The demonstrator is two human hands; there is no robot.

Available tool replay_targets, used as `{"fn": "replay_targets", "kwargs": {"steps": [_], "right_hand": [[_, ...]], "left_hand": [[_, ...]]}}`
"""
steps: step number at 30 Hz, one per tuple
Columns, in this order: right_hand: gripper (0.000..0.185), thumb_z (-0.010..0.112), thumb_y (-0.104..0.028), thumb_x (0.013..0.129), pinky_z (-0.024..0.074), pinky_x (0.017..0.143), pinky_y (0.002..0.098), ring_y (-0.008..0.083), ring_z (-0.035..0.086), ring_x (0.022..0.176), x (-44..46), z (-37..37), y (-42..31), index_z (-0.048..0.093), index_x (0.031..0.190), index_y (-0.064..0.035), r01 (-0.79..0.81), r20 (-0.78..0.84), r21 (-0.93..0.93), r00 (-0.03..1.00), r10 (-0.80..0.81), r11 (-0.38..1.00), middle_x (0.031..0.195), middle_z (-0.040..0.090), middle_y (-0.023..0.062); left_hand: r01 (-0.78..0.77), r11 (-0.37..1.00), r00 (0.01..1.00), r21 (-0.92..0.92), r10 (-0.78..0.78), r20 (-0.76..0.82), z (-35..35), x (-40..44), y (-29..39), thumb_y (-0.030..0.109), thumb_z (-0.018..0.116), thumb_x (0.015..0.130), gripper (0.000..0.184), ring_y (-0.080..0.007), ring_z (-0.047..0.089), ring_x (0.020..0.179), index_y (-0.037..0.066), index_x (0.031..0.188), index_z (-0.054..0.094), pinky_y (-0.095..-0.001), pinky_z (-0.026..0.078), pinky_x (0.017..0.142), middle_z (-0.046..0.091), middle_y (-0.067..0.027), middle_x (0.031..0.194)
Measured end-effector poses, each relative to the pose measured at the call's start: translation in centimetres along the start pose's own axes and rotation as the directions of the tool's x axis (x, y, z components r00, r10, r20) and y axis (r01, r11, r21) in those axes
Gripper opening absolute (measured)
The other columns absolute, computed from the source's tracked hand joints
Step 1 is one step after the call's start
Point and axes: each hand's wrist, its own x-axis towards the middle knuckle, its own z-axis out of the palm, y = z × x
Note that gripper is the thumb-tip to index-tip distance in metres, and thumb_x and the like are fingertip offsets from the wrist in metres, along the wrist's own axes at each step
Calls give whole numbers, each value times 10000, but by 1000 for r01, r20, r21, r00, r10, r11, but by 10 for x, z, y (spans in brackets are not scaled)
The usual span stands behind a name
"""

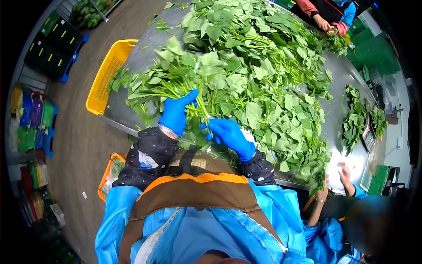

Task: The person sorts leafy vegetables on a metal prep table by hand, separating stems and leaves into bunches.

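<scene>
A bunch of leafy greens (200,94) sits in the left hand (176,115), above the table's (123,125) near edge. The right hand (231,135) bends its fingers at the stem ends; whether it grips them, I cannot tell. Much looks unfinished: a loose heap (263,66) spreads across the table's middle. Separate piles (354,116) at the table's right side appear set apart.

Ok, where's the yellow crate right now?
In the head view, the yellow crate is on the left side, right by the left edge of the metal table, farther left than the gloved left hand.
</scene>
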Motion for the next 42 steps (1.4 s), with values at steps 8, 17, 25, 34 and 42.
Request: {"fn": "replay_targets", "kwargs": {"steps": [8,17,25,34,42], "right_hand": [[264,490,-218,889,386,498,185,57,474,517,-5,6,3,620,986,-9,24,-74,344,997,2,939,717,607,28],[202,565,-196,846,381,470,187,53,475,501,-7,1,12,633,911,-17,10,-190,197,981,28,980,657,587,28],[186,583,-173,832,377,464,189,52,473,501,-10,12,27,636,937,-29,21,-243,125,970,11,992,632,573,10],[200,555,-155,854,380,487,173,47,486,536,-2,9,30,623,997,-34,87,-259,186,965,-36,979,661,581,12],[226,503,-161,876,385,535,180,57,486,568,-6,1,31,605,1018,-18,137,-392,254,919,-28,957,716,586,17]], "left_hand": [[93,996,996,-18,-93,-2,18,-17,-11,75,659,749,171,-113,567,693,15,902,615,-249,445,640,616,-26,791],[61,993,993,105,-71,92,23,-25,-11,100,645,747,185,-114,572,694,-1,900,620,-238,443,610,615,-36,803],[169,967,976,192,-191,103,23,-37,-13,52,652,734,221,-128,580,733,-4,941,599,-257,461,661,615,-50,836],[135,986,991,95,-134,-18,-1,-38,-20,87,656,743,262,-126,581,749,1,986,612,-256,445,687,621,-55,850],[192,974,981,117,-187,-48,-6,-39,-25,121,674,741,219,-127,560,657,-25,893,614,-252,427,633,607,-52,762]]}}
